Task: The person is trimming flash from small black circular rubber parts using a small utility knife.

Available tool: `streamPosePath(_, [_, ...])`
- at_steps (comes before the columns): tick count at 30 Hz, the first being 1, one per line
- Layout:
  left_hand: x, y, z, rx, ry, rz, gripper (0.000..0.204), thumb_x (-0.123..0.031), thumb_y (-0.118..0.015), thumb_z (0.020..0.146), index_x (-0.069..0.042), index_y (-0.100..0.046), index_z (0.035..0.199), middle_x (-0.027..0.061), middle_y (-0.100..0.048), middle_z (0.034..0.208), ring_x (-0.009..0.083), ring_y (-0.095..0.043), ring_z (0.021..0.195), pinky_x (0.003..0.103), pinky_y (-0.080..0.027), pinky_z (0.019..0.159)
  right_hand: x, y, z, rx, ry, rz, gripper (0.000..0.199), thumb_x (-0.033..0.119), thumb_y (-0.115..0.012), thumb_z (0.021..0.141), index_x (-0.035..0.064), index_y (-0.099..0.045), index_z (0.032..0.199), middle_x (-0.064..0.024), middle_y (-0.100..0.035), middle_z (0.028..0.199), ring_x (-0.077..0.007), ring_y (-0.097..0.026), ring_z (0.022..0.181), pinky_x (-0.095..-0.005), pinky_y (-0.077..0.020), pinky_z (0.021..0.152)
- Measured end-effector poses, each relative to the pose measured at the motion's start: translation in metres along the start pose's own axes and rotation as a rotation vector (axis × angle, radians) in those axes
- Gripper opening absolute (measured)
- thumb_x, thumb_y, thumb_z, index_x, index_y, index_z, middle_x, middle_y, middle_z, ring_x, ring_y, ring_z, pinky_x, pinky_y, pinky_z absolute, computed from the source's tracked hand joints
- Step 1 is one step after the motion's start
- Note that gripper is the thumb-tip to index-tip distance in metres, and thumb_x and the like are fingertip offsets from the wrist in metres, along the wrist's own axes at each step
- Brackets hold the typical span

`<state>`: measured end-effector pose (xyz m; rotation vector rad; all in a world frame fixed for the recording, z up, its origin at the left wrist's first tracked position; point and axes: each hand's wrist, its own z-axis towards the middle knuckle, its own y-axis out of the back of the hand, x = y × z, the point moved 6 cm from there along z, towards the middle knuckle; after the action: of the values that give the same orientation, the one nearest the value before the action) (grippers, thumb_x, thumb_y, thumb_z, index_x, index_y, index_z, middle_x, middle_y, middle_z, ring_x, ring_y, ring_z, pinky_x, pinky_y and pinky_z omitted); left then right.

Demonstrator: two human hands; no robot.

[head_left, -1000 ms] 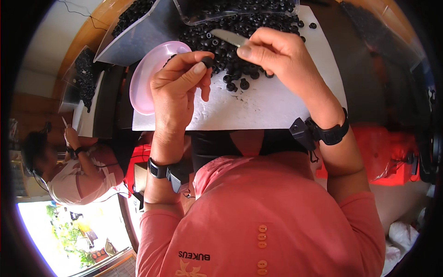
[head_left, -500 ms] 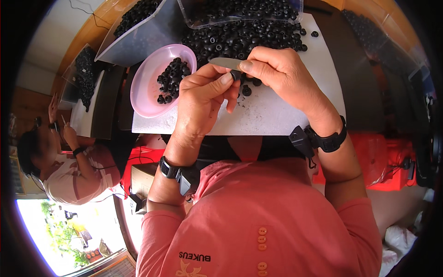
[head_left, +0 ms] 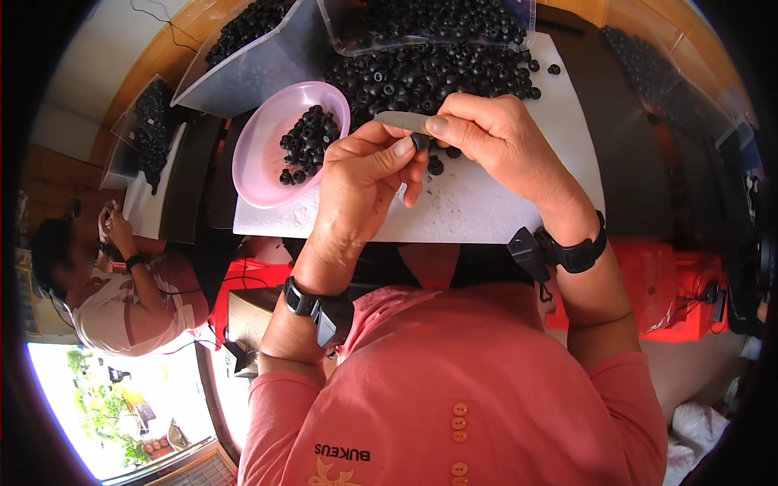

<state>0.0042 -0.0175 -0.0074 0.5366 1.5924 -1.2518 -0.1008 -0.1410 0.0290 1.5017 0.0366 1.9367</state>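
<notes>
The pink bowl [head_left: 267, 158], covered a second ago, shows its black pieces again. The left hand [head_left: 365, 174] has pulled back over the counter [head_left: 486, 215], pinching one black ring [head_left: 420, 143] against the grey blade [head_left: 403, 121] the right hand [head_left: 498, 142] grips.

Daylight is strong, entering through a bright opening [head_left: 105, 405] at lower left, with green foliage visible outside. A pale wall [head_left: 89, 65] with wooden trim [head_left: 194, 20] runs along the upper left. A second person [head_left: 97, 283] sits at a neighbouring tabletop [head_left: 158, 194] (white surface). Red fabric [head_left: 673, 283] lies at right.
</notes>
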Motion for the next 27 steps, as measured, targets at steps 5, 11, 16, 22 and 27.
streamPosePath(5, [0.000,-0.001,0.000,0.000,-0.004,-0.031,0.018,-0.006,-0.059,0.098,0.006,-0.062,0.110,0.0146,-0.066,0.092,0.0184,-0.063,0.072,0.029,-0.048,0.051,-0.002,0.000,0.001,-0.013,-0.021,0.057,0.029,0.023,-0.065,0.096,-0.0004,-0.065,0.078,-0.0067,-0.048,0.054,-0.0116,-0.041,0.051,-0.0321,-0.0330,0.049])
streamPosePath(11, [-0.011,-0.002,-0.001,-0.078,-0.073,0.085,0.013,-0.001,-0.060,0.096,0.007,-0.066,0.104,0.0111,-0.067,0.084,0.0151,-0.062,0.067,0.028,-0.048,0.051,0.002,0.001,0.000,-0.004,0.015,0.093,0.031,0.025,-0.065,0.096,0.0002,-0.065,0.077,-0.0023,-0.048,0.054,-0.0081,-0.042,0.052,-0.0286,-0.0330,0.048])
streamPosePath(16, [-0.065,0.032,-0.009,-0.288,-0.371,0.712,0.015,0.000,-0.067,0.090,0.003,-0.072,0.103,0.0033,-0.066,0.081,0.0078,-0.058,0.064,0.023,-0.047,0.054,-0.004,0.015,-0.001,-0.206,0.007,0.187,0.034,0.029,-0.062,0.098,0.0027,-0.067,0.077,0.0028,-0.049,0.055,-0.0038,-0.043,0.049,-0.0220,-0.0318,0.044])
streamPosePath(22, [-0.093,0.050,-0.013,-0.331,-0.690,1.549,0.020,0.001,-0.071,0.080,-0.003,-0.072,0.099,0.0078,-0.063,0.090,0.0221,-0.062,0.081,0.033,-0.050,0.071,-0.007,0.018,0.000,-0.227,-0.034,0.206,0.035,0.031,-0.062,0.098,0.0029,-0.067,0.076,0.0033,-0.046,0.052,-0.0031,-0.041,0.048,-0.0213,-0.0309,0.043])
streamPosePath(27, [-0.051,-0.002,-0.027,-0.029,-0.831,1.526,0.025,0.004,-0.076,0.068,-0.005,-0.068,0.089,0.0108,-0.061,0.092,0.0309,-0.060,0.086,0.040,-0.051,0.072,-0.003,0.020,-0.002,-0.261,-0.052,0.203,0.035,0.030,-0.063,0.097,0.0022,-0.066,0.075,0.0034,-0.047,0.053,-0.0032,-0.042,0.048,-0.0214,-0.0324,0.044])
